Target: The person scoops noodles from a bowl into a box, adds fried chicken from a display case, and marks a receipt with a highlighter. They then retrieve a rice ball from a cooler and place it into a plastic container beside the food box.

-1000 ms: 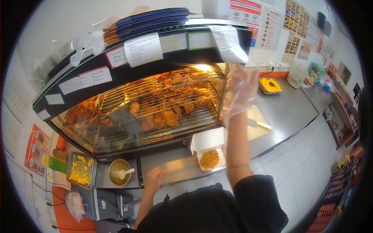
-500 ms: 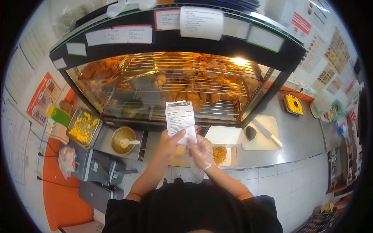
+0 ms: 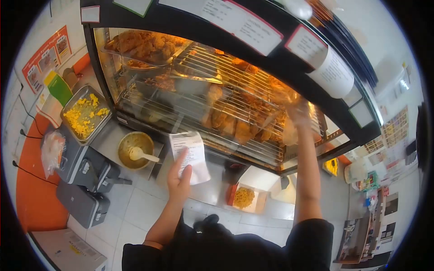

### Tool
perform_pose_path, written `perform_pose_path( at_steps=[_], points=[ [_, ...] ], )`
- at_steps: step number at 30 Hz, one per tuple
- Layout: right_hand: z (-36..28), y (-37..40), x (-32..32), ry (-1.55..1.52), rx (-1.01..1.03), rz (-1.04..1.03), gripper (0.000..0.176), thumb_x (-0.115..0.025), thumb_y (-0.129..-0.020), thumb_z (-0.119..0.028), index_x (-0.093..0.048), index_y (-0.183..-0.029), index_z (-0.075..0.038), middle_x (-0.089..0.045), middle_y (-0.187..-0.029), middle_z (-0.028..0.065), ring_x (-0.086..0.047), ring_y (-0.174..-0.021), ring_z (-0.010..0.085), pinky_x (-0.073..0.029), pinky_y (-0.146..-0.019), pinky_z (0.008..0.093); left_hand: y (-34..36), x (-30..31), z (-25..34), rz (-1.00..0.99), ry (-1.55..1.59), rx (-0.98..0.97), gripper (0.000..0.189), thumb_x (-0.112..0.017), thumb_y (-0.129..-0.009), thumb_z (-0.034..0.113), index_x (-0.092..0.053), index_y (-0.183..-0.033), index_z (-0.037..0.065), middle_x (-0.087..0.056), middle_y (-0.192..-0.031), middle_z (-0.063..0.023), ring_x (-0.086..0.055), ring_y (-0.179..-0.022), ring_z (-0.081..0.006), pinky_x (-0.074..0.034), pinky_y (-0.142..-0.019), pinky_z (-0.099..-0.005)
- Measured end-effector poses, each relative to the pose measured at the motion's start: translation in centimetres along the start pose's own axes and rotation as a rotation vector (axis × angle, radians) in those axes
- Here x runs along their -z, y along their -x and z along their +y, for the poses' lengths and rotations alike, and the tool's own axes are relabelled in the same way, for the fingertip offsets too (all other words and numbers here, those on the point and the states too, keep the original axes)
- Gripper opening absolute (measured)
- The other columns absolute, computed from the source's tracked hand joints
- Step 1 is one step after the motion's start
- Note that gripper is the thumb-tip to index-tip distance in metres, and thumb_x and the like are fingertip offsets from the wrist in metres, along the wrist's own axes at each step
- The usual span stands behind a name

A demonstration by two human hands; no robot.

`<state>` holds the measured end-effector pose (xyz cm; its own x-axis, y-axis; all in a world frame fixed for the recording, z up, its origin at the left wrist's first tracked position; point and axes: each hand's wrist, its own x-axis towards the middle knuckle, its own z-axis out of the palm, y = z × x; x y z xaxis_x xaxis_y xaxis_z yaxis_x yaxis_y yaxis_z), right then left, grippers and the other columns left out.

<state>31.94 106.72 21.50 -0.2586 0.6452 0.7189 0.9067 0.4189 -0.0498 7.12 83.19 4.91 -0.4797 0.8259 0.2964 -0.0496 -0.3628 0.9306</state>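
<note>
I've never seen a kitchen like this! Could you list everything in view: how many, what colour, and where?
warming cabinet: one, black frame with glass, across the top
fried chicken: many pieces, golden brown, on the cabinet's wire racks
paper slips: several, white, on the cabinet's top edge
metal tray: one, steel, holding yellow food, left of the cabinet
bowl: one, brownish, with a white spoon, below the cabinet
open box: one, white, holding orange-yellow noodles, on the counter
receipt: one, white, in the left hand
left hand: bare, gripping the receipt
right hand: clear glove, raised at the racks, blurred
</note>
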Motion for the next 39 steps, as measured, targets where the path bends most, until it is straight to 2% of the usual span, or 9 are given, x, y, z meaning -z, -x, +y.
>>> perform_pose_path(
  at_steps=[2,4,5,7,10,12,18,30,39],
  points=[
    [13.1,-2.4,-10.6,0.392,0.339,0.061,0.051,-0.065,-0.081,-0.032,-0.052,-0.120,-0.001,-0.053,-0.122,0.0183,-0.047,-0.116,0.0302,-0.036,-0.099,0.0360,-0.5,0.2,1.1,-0.043,0.164,0.020,0.046,-0.047,-0.083,-0.004,-0.045,-0.129,-0.004,-0.047,-0.129,-0.0159,-0.044,-0.119,-0.0196,-0.033,-0.100,-0.0297],
    [3.3,-3.4,-4.8,-0.719,-0.114,-0.480,0.035,-0.064,-0.083,-0.018,-0.057,-0.113,-0.002,-0.061,-0.108,0.0098,-0.058,-0.097,0.0198,-0.045,-0.086,0.0287,-0.9,0.3,2.8,-0.153,0.107,-0.042,0.046,-0.049,-0.084,-0.004,-0.045,-0.130,-0.002,-0.048,-0.127,-0.0156,-0.044,-0.118,-0.0193,-0.033,-0.097,-0.0271],
    [4.5,-3.9,-6.0,-0.569,0.201,-0.247,0.022,-0.061,-0.084,-0.007,-0.060,-0.106,-0.003,-0.063,-0.093,0.0022,-0.057,-0.078,0.0077,-0.047,-0.069,0.0203,-1.1,0.2,3.4,-0.156,0.162,-0.076,0.048,-0.049,-0.083,-0.005,-0.044,-0.131,-0.001,-0.047,-0.129,-0.0155,-0.044,-0.119,-0.0187,-0.034,-0.096,-0.0266],
    [4.9,-3.4,-5.5,-0.694,-0.089,-0.328,0.026,-0.070,-0.079,-0.012,-0.060,-0.100,-0.001,-0.063,-0.086,0.0041,-0.058,-0.077,0.0085,-0.048,-0.068,0.0220,-1.4,-0.1,4.6,-0.188,0.254,-0.138,0.058,-0.050,-0.080,-0.008,-0.036,-0.136,0.000,-0.042,-0.131,-0.0145,-0.042,-0.119,-0.0174,-0.036,-0.094,-0.0268],
    [12.4,-4.4,-5.3,-0.338,0.302,-0.099,0.033,-0.068,-0.080,-0.011,-0.057,-0.110,-0.002,-0.064,-0.094,0.0068,-0.059,-0.085,0.0110,-0.047,-0.077,0.0236,-1.1,0.3,5.6,-0.242,0.301,-0.096,0.061,-0.054,-0.078,-0.008,-0.032,-0.136,-0.007,-0.036,-0.136,-0.0150,-0.038,-0.123,-0.0193,-0.031,-0.100,-0.0299],
    [21.1,-4.9,-5.2,0.691,0.682,0.069,0.035,-0.063,-0.084,-0.010,-0.053,-0.117,-0.001,-0.061,-0.108,0.0095,-0.058,-0.096,0.0135,-0.045,-0.086,0.0268,-1.1,1.1,4.7,-0.277,0.270,-0.106,0.063,-0.055,-0.078,-0.008,-0.030,-0.136,-0.008,-0.035,-0.137,-0.0157,-0.036,-0.125,-0.0209,-0.030,-0.101,-0.0311],
    [15.7,-5.5,-1.2,0.382,0.166,-0.312,0.034,-0.062,-0.084,-0.011,-0.053,-0.116,-0.002,-0.061,-0.107,0.0096,-0.058,-0.096,0.0143,-0.045,-0.085,0.0277,-0.1,3.2,-1.3,-0.207,0.200,-0.073,0.064,-0.054,-0.077,-0.007,-0.031,-0.137,-0.003,-0.041,-0.130,-0.0165,-0.043,-0.120,-0.0215,-0.038,-0.095,-0.0295],
    [-3.0,-17.3,-12.2,0.224,0.403,-0.438,0.032,-0.062,-0.084,-0.013,-0.054,-0.114,-0.002,-0.061,-0.106,0.0098,-0.058,-0.095,0.0159,-0.045,-0.084,0.0295,0.6,5.7,-8.1,-0.082,0.214,0.137,0.056,-0.052,-0.076,-0.008,-0.041,-0.130,-0.006,-0.043,-0.127,-0.0199,-0.045,-0.118,-0.0246,-0.037,-0.096,-0.0324],
    [4.5,-15.9,-7.4,0.401,0.232,-0.370,0.031,-0.061,-0.084,-0.014,-0.055,-0.113,-0.003,-0.061,-0.105,0.0100,-0.058,-0.094,0.0171,-0.045,-0.083,0.0309,-0.3,8.5,-8.6,-0.048,0.116,0.172,0.054,-0.051,-0.075,-0.008,-0.044,-0.128,-0.005,-0.046,-0.124,-0.0199,-0.047,-0.115,-0.0255,-0.037,-0.096,-0.0324]
  ],
)
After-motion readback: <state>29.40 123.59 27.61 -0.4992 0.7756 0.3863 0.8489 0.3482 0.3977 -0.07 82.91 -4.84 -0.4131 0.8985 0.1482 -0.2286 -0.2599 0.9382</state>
